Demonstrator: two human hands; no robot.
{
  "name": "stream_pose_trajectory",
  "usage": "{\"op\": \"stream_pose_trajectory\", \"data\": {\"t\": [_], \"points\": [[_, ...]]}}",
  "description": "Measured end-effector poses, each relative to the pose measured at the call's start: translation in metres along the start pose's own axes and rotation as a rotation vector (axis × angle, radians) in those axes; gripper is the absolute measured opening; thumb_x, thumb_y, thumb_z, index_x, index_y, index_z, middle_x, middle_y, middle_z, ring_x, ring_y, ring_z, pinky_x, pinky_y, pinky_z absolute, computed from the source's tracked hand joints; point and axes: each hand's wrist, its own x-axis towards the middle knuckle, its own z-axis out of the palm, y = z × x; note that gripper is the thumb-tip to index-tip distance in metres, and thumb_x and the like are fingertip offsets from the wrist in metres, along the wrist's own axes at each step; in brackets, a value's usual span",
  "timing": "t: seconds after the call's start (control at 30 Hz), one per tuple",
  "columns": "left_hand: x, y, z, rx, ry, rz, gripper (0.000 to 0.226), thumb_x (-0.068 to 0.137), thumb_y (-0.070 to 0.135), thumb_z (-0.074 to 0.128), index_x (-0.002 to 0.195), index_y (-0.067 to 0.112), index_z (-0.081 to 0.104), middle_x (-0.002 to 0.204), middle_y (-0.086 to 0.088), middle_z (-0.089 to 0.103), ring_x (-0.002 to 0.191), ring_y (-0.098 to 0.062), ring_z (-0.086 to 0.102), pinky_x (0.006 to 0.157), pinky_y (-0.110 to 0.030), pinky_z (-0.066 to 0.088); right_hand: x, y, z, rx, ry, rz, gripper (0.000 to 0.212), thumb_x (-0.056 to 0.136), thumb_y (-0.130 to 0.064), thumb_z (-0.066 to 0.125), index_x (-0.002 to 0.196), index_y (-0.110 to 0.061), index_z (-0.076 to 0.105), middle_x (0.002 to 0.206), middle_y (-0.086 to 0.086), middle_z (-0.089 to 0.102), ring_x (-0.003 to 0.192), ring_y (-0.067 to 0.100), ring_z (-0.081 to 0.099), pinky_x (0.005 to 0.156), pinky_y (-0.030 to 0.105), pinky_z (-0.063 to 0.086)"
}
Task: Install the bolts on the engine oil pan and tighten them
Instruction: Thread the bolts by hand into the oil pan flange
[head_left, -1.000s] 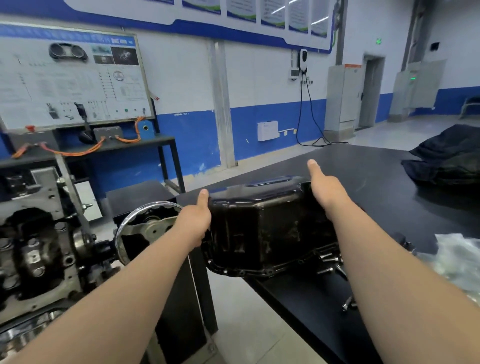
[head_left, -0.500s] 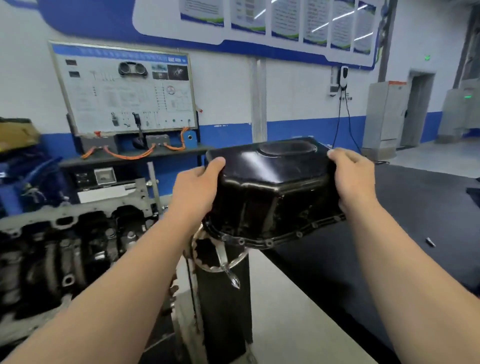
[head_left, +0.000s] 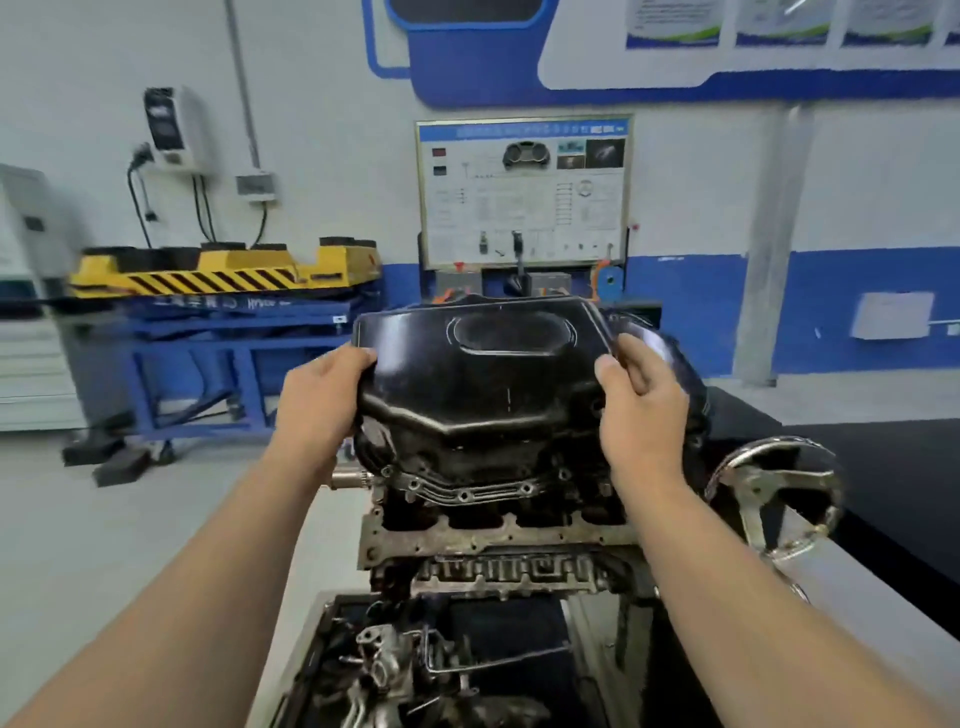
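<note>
Left hand (head_left: 324, 400) grips the pan (head_left: 483, 384) by its left side, fingers curled round the edge. Right hand (head_left: 641, 410) grips the right side, thumb on the top face. The pan is bottom-up over the block (head_left: 493, 535). Its near flange, with bolt holes, faces me just above the block's rail; can't tell if they touch. Open floor left of the block. On the right, a handwheel (head_left: 774, 493) sits just beside the block, close to my right forearm, with a black table (head_left: 883, 467) behind it. Parts tray (head_left: 415, 665) below the block. Yellow lift cart (head_left: 223, 275) and board (head_left: 524, 192) at the wall, well apart.
</note>
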Motion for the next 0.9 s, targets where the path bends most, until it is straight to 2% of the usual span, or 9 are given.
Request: {"op": "stream_pose_trajectory", "data": {"t": [0.07, 0.13, 0.27, 0.47, 0.53, 0.6, 0.67, 0.73, 0.9], "points": [[0.009, -0.022, -0.009, 0.035, -0.035, 0.027, 0.018, 0.072, 0.042, 0.055, 0.064, 0.034, 0.069, 0.051, 0.017, 0.057, 0.044, 0.002, 0.048, 0.051, -0.026, 0.039, -0.019, 0.026, 0.011, -0.006, -0.007, 0.054, 0.033, 0.090, -0.021, 0.062, 0.123, -0.025, 0.059, 0.112, -0.015, 0.066, 0.103, -0.004, 0.060, 0.095, 0.026, 0.050], [0.014, -0.048, -0.011, 0.029, -0.070, 0.000, 0.018, 0.074, 0.037, 0.056, 0.078, 0.034, 0.073, 0.062, 0.013, 0.062, 0.051, -0.002, 0.054, 0.053, -0.023, 0.042, -0.034, 0.049, 0.014, -0.024, -0.007, 0.080, 0.031, 0.089, -0.021, 0.062, 0.117, -0.035, 0.058, 0.113, -0.016, 0.064, 0.107, -0.001, 0.059, 0.096, 0.030, 0.049], [0.017, -0.089, -0.006, -0.004, -0.048, 0.012, 0.022, 0.083, 0.027, 0.059, 0.067, 0.032, 0.072, 0.058, 0.015, 0.065, 0.050, -0.001, 0.056, 0.049, -0.022, 0.042, -0.045, 0.071, 0.012, -0.072, -0.044, 0.058, 0.030, 0.089, -0.029, 0.061, 0.108, -0.051, 0.053, 0.117, -0.024, 0.058, 0.110, -0.015, 0.051, 0.088, 0.014, 0.040], [0.016, -0.080, -0.013, 0.159, -0.058, 0.044, 0.014, 0.085, 0.038, 0.062, 0.085, 0.041, 0.075, 0.072, 0.016, 0.072, 0.066, -0.002, 0.066, 0.062, -0.026, 0.051, -0.048, 0.071, 0.011, -0.045, -0.074, 0.063, 0.035, 0.091, -0.023, 0.058, 0.122, -0.038, 0.049, 0.129, -0.015, 0.055, 0.121, -0.003, 0.048, 0.098, 0.020, 0.040], [0.013, -0.069, -0.014, 0.509, 0.043, 0.182, 0.026, 0.085, 0.042, 0.060, 0.106, 0.032, 0.071, 0.082, 0.011, 0.073, 0.076, -0.011, 0.067, 0.065, -0.027, 0.052, -0.051, 0.069, 0.013, -0.047, -0.076, 0.063, 0.037, 0.092, -0.024, 0.056, 0.126, -0.035, 0.047, 0.129, -0.017, 0.053, 0.120, -0.007, 0.047, 0.097, 0.016, 0.039], [0.002, -0.052, 0.008, 0.772, 0.113, 0.464, 0.030, 0.084, 0.039, 0.059, 0.112, 0.030, 0.066, 0.098, 0.004, 0.072, 0.088, -0.021, 0.066, 0.073, -0.032, 0.051, -0.054, 0.067, 0.019, -0.086, -0.068, 0.058, 0.038, 0.093, -0.027, 0.054, 0.129, -0.033, 0.045, 0.125, -0.021, 0.051, 0.113, -0.014, 0.046, 0.088, 0.008, 0.038], [-0.017, -0.031, 0.054, 0.782, -0.042, 0.614, 0.026, 0.085, 0.040, 0.056, 0.106, 0.030, 0.066, 0.100, 0.005, 0.071, 0.090, -0.021, 0.065, 0.073, -0.031, 0.049, -0.057, 0.062, 0.024, -0.134, -0.053, 0.054, 0.040, 0.093, -0.028, 0.053, 0.132, -0.030, 0.045, 0.127, -0.018, 0.051, 0.116, -0.009, 0.045, 0.092, 0.008, 0.035], [-0.032, -0.020, 0.098, 0.841, -0.171, 0.712, 0.020, 0.089, 0.041, 0.050, 0.099, 0.028, 0.063, 0.092, 0.007, 0.067, 0.085, -0.018, 0.064, 0.063, -0.028, 0.040, -0.057, 0.058, 0.027, -0.158, -0.053, 0.056, 0.040, 0.095, -0.026, 0.051, 0.134, -0.028, 0.044, 0.133, -0.012, 0.049, 0.124, 0.002, 0.043, 0.103, 0.022, 0.036], [-0.029, -0.013, 0.132, 0.746, -0.235, 0.752, 0.017, 0.092, 0.039, 0.048, 0.096, 0.026, 0.059, 0.079, 0.010, 0.060, 0.077, -0.015, 0.058, 0.061, -0.028, 0.038, -0.046, 0.055, 0.023, -0.177, -0.191, 0.045, 0.033, 0.097, -0.028, 0.048, 0.122, -0.048, 0.040, 0.140, -0.011, 0.041, 0.127, 0.004, 0.040, 0.105, 0.031, 0.039]]}}
